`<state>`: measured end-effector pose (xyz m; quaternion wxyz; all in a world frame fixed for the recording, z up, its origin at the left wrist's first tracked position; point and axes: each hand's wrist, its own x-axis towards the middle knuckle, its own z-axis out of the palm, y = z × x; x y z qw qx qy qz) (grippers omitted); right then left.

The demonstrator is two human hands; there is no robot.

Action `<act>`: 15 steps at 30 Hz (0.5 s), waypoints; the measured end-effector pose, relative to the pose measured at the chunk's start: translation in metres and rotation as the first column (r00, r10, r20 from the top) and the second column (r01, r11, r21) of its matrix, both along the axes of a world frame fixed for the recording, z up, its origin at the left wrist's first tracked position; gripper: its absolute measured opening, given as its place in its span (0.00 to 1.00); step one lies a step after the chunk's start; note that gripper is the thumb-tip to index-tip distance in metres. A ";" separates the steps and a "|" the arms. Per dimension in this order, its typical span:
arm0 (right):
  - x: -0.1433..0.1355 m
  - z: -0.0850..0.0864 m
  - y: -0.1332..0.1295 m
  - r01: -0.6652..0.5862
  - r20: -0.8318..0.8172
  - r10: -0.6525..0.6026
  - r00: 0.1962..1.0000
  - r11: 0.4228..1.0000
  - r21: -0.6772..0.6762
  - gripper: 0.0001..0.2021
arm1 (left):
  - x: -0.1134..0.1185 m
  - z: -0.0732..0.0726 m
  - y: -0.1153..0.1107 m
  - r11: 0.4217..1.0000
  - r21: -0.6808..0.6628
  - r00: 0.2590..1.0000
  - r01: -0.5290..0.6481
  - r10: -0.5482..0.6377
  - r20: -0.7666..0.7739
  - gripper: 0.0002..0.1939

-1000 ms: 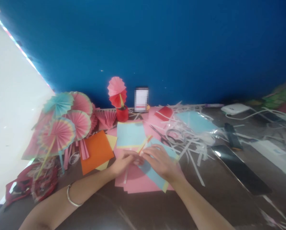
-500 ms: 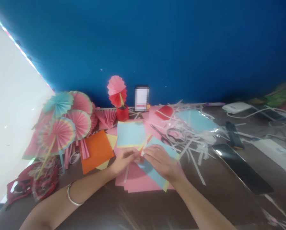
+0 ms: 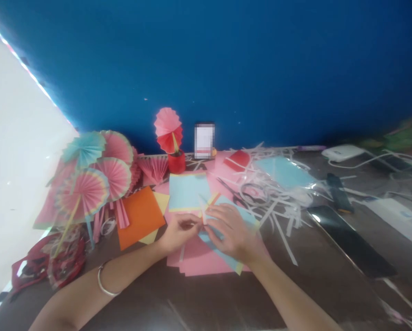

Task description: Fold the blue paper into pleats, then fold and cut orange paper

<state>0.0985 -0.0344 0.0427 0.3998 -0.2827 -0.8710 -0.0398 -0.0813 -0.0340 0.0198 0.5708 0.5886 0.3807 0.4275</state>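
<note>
A smooth, dark brown tabletop (image 3: 144, 301) meets a flat, deep blue wall (image 3: 226, 59). At left cluster crisply pleated, round pink paper fans (image 3: 113, 178) with pastel rims; beside them a ruffled pink-and-red paper rosette (image 3: 167, 123) rises from a red cylindrical pot (image 3: 176, 162). Curling, thin white paper strips (image 3: 275, 212) tangle at right, near a glossy black slab (image 3: 352, 243). Over flat pink paper sheets (image 3: 209, 266), a narrow orange-and-yellow paper strip (image 3: 214, 199) slants up between the hands. The left hand (image 3: 181, 233) pinches its lower end, thumb and forefinger together; the right hand (image 3: 231, 232) is half curled beside it, its grip too blurred to tell.
</note>
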 end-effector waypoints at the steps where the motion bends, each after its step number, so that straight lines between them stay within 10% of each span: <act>1: -0.001 0.000 0.000 0.009 0.009 -0.009 1.000 1.000 0.001 0.06 | 0.000 -0.001 0.000 1.000 0.025 1.000 -0.008 0.008 -0.013 0.13; 15: -0.008 -0.014 0.001 0.024 -0.092 -0.034 0.995 0.994 -0.102 0.10 | 0.001 -0.001 -0.006 0.960 0.278 0.968 -0.030 0.097 -0.230 0.09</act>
